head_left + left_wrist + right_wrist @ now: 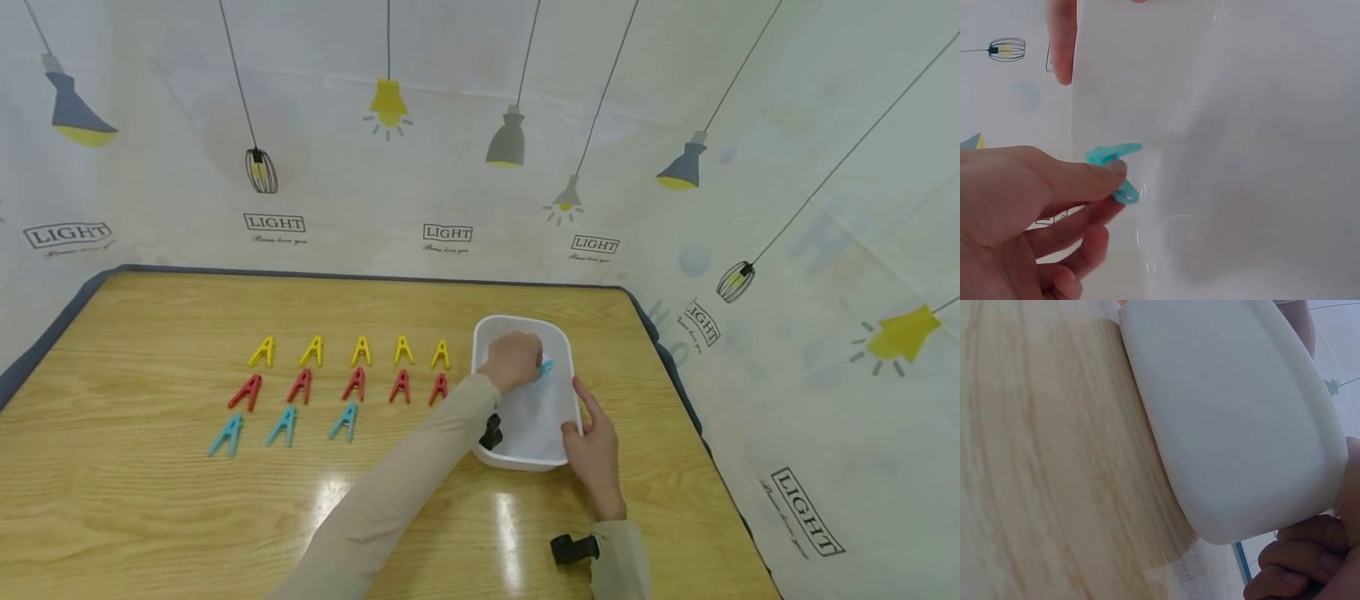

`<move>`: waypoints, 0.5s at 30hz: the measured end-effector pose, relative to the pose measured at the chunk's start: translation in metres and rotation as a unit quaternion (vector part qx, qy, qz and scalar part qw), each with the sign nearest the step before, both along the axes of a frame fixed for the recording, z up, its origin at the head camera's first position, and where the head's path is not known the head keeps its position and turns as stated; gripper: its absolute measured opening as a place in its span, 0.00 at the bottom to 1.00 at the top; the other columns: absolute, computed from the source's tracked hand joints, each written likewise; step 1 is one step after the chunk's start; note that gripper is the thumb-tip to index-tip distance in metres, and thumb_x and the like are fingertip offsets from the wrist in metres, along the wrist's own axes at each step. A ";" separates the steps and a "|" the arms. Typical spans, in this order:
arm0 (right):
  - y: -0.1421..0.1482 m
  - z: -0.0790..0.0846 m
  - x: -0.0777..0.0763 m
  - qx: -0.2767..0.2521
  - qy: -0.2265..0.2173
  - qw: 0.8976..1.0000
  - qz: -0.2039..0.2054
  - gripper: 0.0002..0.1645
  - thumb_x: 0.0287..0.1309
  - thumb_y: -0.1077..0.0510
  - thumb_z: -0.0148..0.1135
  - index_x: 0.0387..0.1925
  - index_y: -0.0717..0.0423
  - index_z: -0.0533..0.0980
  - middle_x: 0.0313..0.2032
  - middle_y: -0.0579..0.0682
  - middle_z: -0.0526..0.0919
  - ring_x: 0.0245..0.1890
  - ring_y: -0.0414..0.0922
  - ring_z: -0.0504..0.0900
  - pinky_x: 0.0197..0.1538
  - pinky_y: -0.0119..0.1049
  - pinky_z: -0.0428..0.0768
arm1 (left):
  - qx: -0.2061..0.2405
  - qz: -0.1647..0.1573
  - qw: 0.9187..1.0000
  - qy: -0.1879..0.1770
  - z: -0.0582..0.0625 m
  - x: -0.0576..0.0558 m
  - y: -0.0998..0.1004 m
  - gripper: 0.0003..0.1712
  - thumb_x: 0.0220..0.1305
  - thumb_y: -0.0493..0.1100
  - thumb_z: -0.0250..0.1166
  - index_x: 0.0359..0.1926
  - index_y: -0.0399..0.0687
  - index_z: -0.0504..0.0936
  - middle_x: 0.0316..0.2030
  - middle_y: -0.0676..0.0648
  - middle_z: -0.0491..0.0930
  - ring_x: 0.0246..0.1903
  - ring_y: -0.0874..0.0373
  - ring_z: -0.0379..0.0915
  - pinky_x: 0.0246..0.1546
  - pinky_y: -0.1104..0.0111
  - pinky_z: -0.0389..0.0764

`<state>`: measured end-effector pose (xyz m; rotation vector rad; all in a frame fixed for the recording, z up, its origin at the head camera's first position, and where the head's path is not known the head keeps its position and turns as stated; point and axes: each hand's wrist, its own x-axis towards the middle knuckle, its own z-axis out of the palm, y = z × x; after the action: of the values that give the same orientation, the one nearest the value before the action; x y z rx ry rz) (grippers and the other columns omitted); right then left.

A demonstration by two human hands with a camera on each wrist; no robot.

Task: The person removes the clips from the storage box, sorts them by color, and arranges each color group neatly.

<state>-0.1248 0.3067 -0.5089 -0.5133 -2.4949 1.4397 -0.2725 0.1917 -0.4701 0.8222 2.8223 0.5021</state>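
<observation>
A light blue plastic clothespin (547,367) is pinched between the thumb and index finger of my left hand (512,361). That hand reaches into a white plastic basin (534,425), over its far half. In the left wrist view the clothespin (1126,192) shows its legs spread, close to the basin wall. My right hand (596,450) grips the basin's right side, its thumb at the rim. The right wrist view shows the basin's outer wall (1229,425) tilted, with curled fingers (1316,559) beside its corner.
Left of the basin lie rows of clothespins: several yellow (362,351), several red (354,384) and three light blue (344,422). The wooden table (187,517) has a dark edge (360,276) along a printed wall covering (360,192). A black wrist strap (573,550) shows by the right sleeve.
</observation>
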 end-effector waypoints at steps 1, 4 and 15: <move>0.000 0.000 0.000 0.000 0.000 1.000 0.001 0.43 0.57 0.71 0.52 0.74 0.45 0.65 0.46 0.64 0.87 0.10 0.36 0.64 0.16 0.29 0.66 | 0.014 -0.003 1.000 -0.001 0.000 -0.001 0.000 0.06 0.64 0.47 0.70 0.37 0.50 0.86 0.33 0.53 0.86 0.33 0.60 0.77 0.36 0.67 0.80; 0.000 0.000 0.000 0.003 -0.001 1.000 0.005 0.43 0.57 0.70 0.52 0.75 0.45 0.65 0.41 0.65 0.87 0.09 0.36 0.63 0.16 0.29 0.65 | 0.055 -0.011 0.998 -0.010 0.002 -0.002 -0.001 0.06 0.64 0.48 0.71 0.36 0.52 0.87 0.31 0.55 0.84 0.31 0.62 0.76 0.33 0.70 0.76; 0.001 0.000 -0.001 0.016 -0.009 1.000 0.002 0.42 0.58 0.69 0.52 0.75 0.44 0.65 0.15 0.49 0.71 0.09 0.38 0.62 0.16 0.29 0.64 | 0.158 -0.039 0.986 -0.026 0.018 -0.001 -0.002 0.08 0.68 0.50 0.68 0.42 0.53 0.88 0.36 0.56 0.86 0.33 0.65 0.78 0.35 0.74 0.77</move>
<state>-0.1258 0.3075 -0.5092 -0.5180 -2.5304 1.3989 -0.2730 0.1893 -0.4525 0.9528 2.6890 0.9595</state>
